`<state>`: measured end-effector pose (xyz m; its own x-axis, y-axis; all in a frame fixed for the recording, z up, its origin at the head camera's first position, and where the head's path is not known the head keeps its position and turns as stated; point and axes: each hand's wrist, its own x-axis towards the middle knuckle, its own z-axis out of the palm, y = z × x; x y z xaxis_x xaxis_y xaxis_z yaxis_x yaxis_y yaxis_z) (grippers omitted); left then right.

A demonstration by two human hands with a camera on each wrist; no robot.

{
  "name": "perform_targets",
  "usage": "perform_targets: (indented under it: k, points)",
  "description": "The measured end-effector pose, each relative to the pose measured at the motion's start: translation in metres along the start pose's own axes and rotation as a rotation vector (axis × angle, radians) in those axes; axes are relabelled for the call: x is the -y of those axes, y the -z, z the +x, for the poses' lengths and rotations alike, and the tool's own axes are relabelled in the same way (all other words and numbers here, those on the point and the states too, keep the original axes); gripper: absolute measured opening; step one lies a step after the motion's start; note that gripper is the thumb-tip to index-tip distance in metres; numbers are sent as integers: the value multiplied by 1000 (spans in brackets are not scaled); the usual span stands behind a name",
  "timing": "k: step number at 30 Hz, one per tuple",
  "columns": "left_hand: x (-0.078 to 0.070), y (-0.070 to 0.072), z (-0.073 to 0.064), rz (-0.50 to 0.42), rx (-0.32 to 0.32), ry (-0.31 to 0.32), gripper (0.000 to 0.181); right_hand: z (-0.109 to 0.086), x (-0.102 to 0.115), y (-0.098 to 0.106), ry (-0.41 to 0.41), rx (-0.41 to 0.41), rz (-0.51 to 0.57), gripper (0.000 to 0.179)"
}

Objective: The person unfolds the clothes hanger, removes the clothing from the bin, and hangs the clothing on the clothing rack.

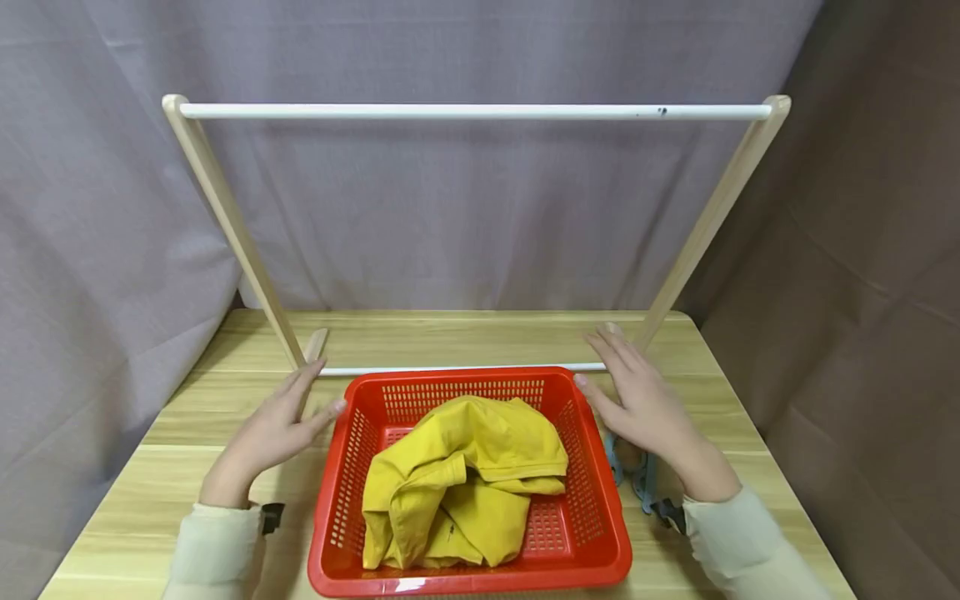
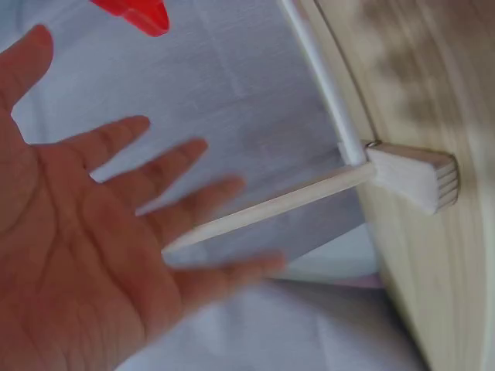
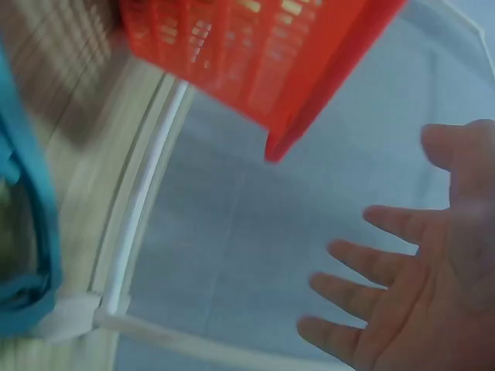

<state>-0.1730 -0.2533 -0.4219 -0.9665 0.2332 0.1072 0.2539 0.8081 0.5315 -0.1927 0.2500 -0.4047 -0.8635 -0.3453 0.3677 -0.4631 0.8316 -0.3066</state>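
A red plastic basket (image 1: 617,533) with slotted walls stands at the front middle of the wooden table, and a crumpled yellow garment (image 1: 480,467) lies in it. Left of the basket, my left hand (image 1: 273,433) is spread with its thumb toward the rim; the left wrist view shows its palm bare and the fingers straight. On the other side my right hand (image 1: 645,408) is held out likewise, thumb near the basket's back right corner. Its palm is bare in the right wrist view. Under the right forearm lie blue plastic pieces (image 3: 35,201), partly hidden.
Behind the basket rises a rack with wooden side posts (image 1: 240,237), a white top bar (image 1: 472,112) and a white bottom bar (image 1: 450,369) close to the table (image 1: 187,475). Grey curtains (image 1: 480,208) hang at the back and sides.
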Motion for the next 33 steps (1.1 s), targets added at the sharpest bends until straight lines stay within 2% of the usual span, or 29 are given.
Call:
perform_targets:
  k: [3, 8, 14, 18, 24, 33]
  points:
    - [8, -7, 5, -109, 34, -47, 80, -6, -11, 2, -17, 21, 54, 60]
    - [16, -14, 12, -274, 97, -86, 69, -17, -34, 1, -78, 61, 91, 43]
    - [26, -16, 22, -520, 245, -101, 62, -30, -60, -2, -108, 149, 119, 22]
    - [29, -13, 30, -632, 346, -127, 59, -39, -73, -3, -128, 230, 106, 15]
    - [27, -9, 38, -695, 444, -131, 59, -48, -85, -6, -188, 295, 97, 15]
    - [29, -9, 40, -713, 448, -137, 60, -54, -91, -11, -249, 360, 162, 18]
